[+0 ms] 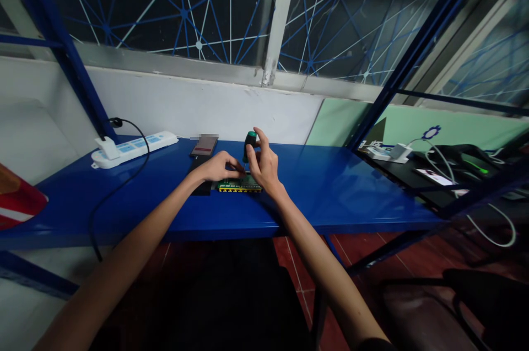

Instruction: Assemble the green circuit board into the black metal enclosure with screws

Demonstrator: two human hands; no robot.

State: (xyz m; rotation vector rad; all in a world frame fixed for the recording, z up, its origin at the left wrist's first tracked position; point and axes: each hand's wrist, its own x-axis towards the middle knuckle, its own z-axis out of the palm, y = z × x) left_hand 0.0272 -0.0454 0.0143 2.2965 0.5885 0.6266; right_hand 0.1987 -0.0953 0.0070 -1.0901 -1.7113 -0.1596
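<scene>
blue desk edge near circuit board; right hand holds screwdriver, left hand grip unclear.

Light is dim, with soft sheen on the blue tabletop beside the right grip; heavy shadow lies below, edges stretch.

I see a green circuit board lying on the blue table. Above this board, the right hand holds a screwdriver nearly upright, and the left hand has its fingers near the tool's shaft. A flat black object lies left of the board; a white power strip is farther left.
</scene>
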